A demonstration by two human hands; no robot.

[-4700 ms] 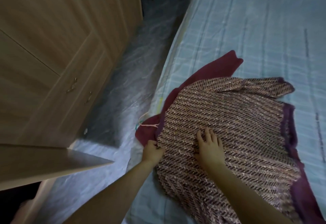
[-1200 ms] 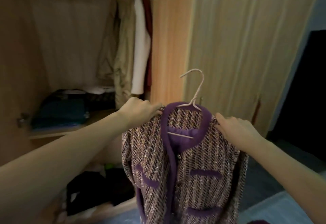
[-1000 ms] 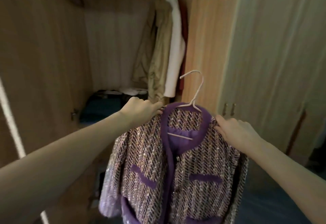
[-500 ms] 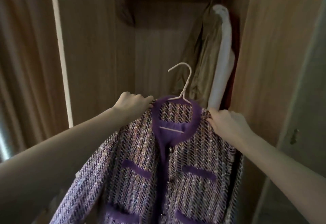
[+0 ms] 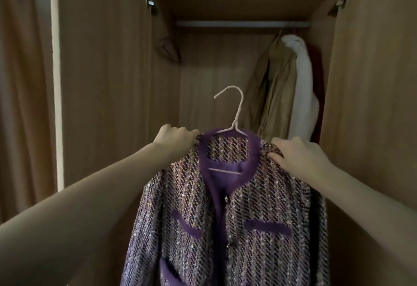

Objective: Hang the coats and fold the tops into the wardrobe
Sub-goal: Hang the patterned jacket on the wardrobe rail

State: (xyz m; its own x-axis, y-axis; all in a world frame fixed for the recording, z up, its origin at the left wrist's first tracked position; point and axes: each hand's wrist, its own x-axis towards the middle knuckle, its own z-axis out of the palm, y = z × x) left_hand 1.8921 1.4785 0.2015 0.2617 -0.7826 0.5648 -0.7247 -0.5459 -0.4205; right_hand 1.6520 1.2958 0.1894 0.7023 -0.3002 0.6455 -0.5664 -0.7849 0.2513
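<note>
At the far left of the frame a curtain [image 5: 24,96] hangs beside the open wardrobe door [image 5: 101,71]. Moving inward, the left hand [image 5: 174,140] has its grip closed on the left-frame shoulder of the tweed coat [image 5: 225,218], fingers curled over the fabric near the purple collar. The coat fills the lower centre of the frame, front facing the camera, already threaded on a white hanger [image 5: 232,114] whose hook stands free above the neckline, open side toward the left of the frame. High at the upper centre runs the rail [image 5: 241,24], well above the hook and bare along its middle and left stretch. To the right, the right hand [image 5: 297,157] grips the other shoulder, closed on the cloth. Behind it, at the centre right, a tan coat [image 5: 270,87] and a white garment [image 5: 300,87] already hang, bunched at the rail's right end.

To hang it well, I would lift both shoulders evenly so the hook stays upright, raise it above the rail in the bare stretch, then lower it on. Shifting one hand to the hanger neck would likely steady the hook, and staying clear of the tan coat avoids snagging.
</note>
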